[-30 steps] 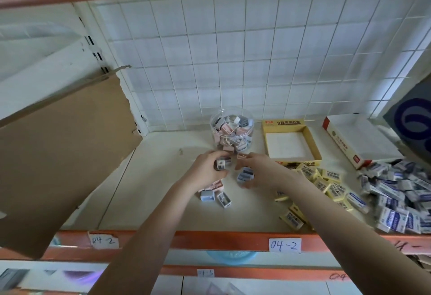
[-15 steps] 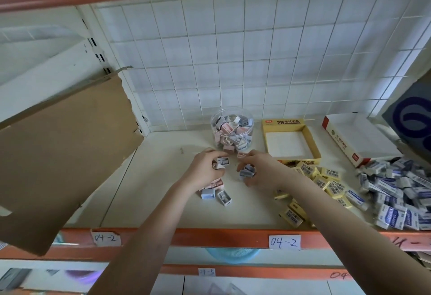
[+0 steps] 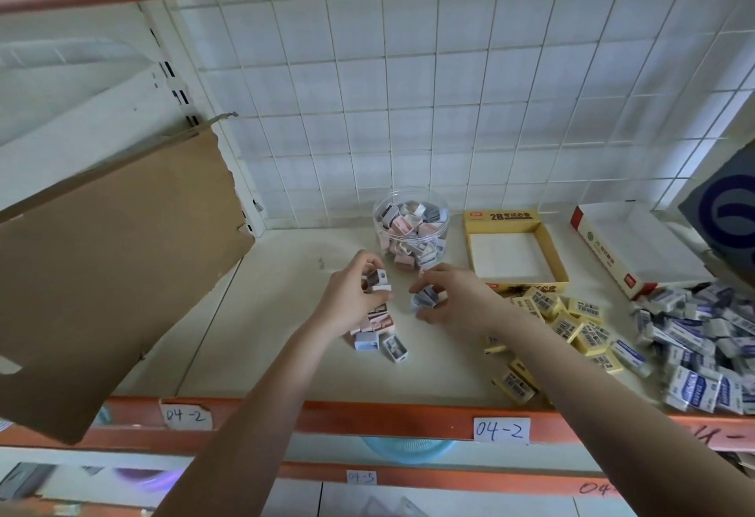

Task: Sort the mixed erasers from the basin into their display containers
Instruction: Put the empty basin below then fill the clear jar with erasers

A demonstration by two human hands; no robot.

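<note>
Left hand (image 3: 347, 300) pinches a grey eraser (image 3: 378, 279); right hand (image 3: 457, 298) curls round blue erasers (image 3: 427, 296), both just before the jar (image 3: 410, 230). A pile (image 3: 376, 336) lies on the cream shelf (image 3: 278, 291), wire grid (image 3: 408, 87) behind, orange rail (image 3: 388, 416) in front.

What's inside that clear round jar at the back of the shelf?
The clear round plastic jar is nearly full of small pink, blue-grey and white boxed pieces. Those deeper in the middle are covered by the outer ones.
</note>
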